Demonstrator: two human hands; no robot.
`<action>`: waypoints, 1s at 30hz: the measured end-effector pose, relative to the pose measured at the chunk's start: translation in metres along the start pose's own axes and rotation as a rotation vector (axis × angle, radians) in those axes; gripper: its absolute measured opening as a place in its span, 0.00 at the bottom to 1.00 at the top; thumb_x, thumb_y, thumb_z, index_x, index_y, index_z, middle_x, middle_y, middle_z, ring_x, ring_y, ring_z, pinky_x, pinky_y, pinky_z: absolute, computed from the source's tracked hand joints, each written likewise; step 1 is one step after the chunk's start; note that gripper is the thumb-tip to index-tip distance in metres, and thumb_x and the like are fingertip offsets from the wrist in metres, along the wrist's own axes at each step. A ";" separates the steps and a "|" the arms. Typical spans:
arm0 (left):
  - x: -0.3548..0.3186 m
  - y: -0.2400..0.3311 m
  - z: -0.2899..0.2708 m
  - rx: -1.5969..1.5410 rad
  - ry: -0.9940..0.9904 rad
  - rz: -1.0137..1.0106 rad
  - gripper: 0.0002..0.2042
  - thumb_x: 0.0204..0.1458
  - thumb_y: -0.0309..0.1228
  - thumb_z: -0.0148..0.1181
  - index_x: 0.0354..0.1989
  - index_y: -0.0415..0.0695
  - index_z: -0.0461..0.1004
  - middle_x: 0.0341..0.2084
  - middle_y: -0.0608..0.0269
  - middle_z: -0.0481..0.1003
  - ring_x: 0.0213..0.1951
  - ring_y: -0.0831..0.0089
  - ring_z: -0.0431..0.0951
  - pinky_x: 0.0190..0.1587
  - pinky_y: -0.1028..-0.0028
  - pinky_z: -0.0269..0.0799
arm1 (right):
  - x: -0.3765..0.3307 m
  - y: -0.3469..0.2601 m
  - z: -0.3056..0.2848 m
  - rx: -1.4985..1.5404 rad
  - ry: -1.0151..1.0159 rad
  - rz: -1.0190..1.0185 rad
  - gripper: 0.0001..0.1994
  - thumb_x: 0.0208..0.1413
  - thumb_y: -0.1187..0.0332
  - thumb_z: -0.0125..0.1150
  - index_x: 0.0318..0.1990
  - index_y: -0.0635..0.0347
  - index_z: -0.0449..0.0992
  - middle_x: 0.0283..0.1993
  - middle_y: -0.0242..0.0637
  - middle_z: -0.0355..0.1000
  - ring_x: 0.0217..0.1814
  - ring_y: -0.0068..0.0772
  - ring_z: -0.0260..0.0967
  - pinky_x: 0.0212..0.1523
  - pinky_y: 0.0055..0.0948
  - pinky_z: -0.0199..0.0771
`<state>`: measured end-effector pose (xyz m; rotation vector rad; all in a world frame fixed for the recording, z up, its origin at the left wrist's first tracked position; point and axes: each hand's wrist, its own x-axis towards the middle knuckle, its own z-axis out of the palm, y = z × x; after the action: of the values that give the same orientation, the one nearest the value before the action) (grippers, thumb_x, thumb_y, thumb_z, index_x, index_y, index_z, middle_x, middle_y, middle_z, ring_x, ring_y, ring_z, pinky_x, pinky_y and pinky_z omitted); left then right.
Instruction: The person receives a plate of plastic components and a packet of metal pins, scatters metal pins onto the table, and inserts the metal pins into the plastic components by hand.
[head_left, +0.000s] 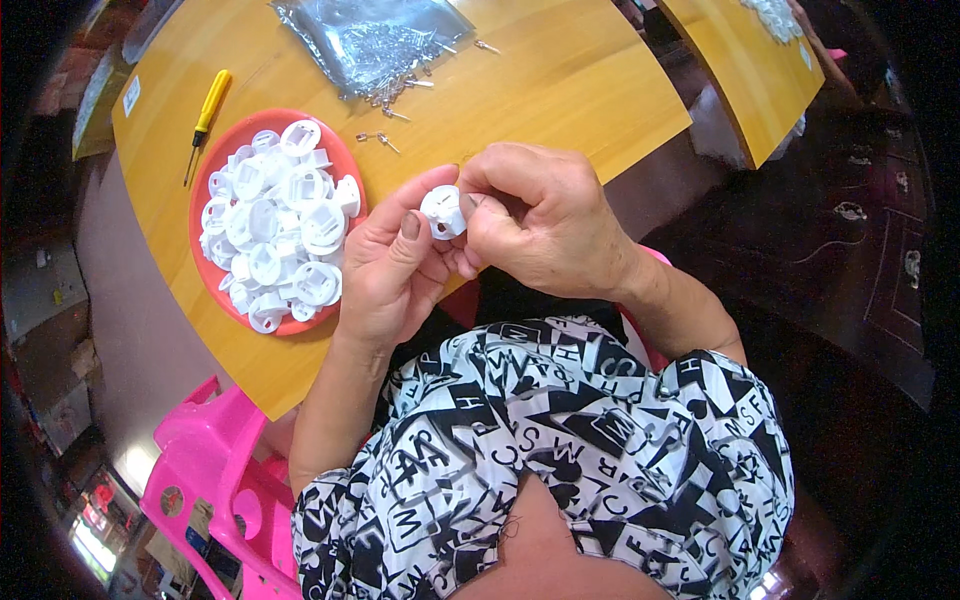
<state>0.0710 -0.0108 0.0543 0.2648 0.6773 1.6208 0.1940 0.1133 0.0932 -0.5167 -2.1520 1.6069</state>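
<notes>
Between the fingertips of my left hand point(385, 265) is a small round white plastic housing point(441, 210) with a slot and a dark hole in its face. The left thumb presses on its near side. My right hand point(550, 220) is closed, its thumb and curled forefinger pinching the housing's right edge; whether anything tiny sits between those fingers is hidden. Just left of my hands, a red plate point(356, 165) on the table carries a heap of similar white housings point(263, 220).
A clear plastic bag point(350, 45) of small LED-like parts lies at the far side of the wooden table point(560, 70), several spilled loose point(380, 138). A yellow-handled screwdriver point(208, 110) lies beyond the plate. A pink chair point(225, 440) stands at lower left; another table point(770, 110) is at far right.
</notes>
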 end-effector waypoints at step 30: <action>0.009 -0.007 -0.017 -0.211 -0.126 -0.078 0.22 0.61 0.36 0.49 0.59 0.34 0.60 0.39 0.44 0.73 0.34 0.61 0.75 0.35 0.72 0.71 | 0.007 0.001 -0.011 -0.029 0.041 0.163 0.04 0.50 0.78 0.51 0.30 0.67 0.73 0.25 0.28 0.70 0.28 0.15 0.69 0.27 0.17 0.67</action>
<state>0.0664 -0.0064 0.0345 0.1824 0.4125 1.5721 0.1940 0.1256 0.0957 -0.7445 -2.1540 1.6351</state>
